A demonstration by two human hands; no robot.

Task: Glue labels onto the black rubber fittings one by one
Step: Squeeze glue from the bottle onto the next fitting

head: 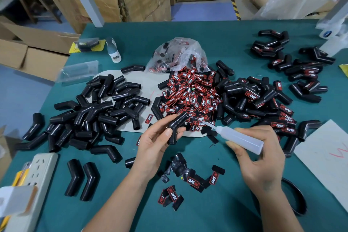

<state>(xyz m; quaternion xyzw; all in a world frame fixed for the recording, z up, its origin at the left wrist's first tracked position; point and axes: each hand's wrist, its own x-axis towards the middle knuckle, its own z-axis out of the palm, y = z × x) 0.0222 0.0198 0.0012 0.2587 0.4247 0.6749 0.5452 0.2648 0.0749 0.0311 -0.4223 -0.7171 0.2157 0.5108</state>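
My left hand (156, 143) grips one black fitting (176, 125) just before the label heap (190, 94). My right hand (261, 156) pinches the glue bottle (243, 138), with its nozzle touching the fitting. Too much squeeze could flood glue onto my fingers. One bottle, two hands; the fittings and labels are too many to count.

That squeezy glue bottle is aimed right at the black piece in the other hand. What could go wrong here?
The clear plastic glue bottle in the right hand has its thin nozzle close to the left hand, so glue might reach the fingers. The bent black rubber fitting hangs over the loose red-and-black labels, so a drip could stick some together.
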